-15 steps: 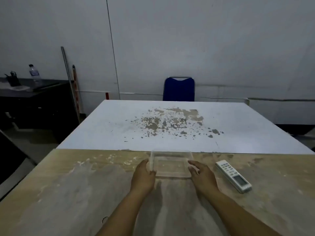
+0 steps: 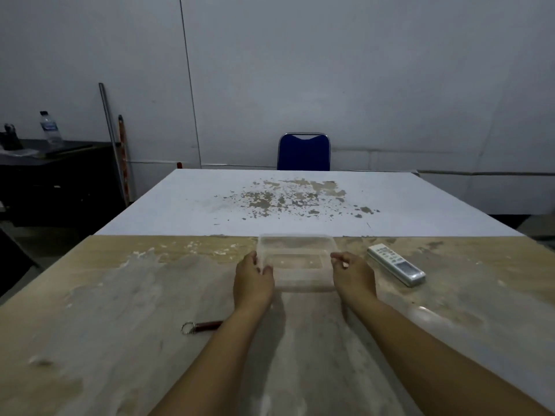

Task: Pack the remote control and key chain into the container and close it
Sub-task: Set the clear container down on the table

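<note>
A clear plastic container [image 2: 297, 259] sits on the worn wooden table in front of me, with a clear lid on or just above it. My left hand [image 2: 253, 280] grips its left edge. My right hand [image 2: 354, 276] pinches its right edge. A white remote control [image 2: 395, 262] lies flat to the right of the container, a little apart from my right hand. A key chain [image 2: 201, 326] with a metal ring and a dark red fob lies on the table near my left forearm.
A white table [image 2: 300, 202] with flaked paint abuts the far edge of the wooden one. A blue chair [image 2: 304, 152] stands behind it. At the far left a dark desk [image 2: 57, 163] carries a water bottle [image 2: 50, 129].
The view has tilted down, so the key chain now shows. Both hands have shifted slightly along the container's sides; the remote has not moved.
</note>
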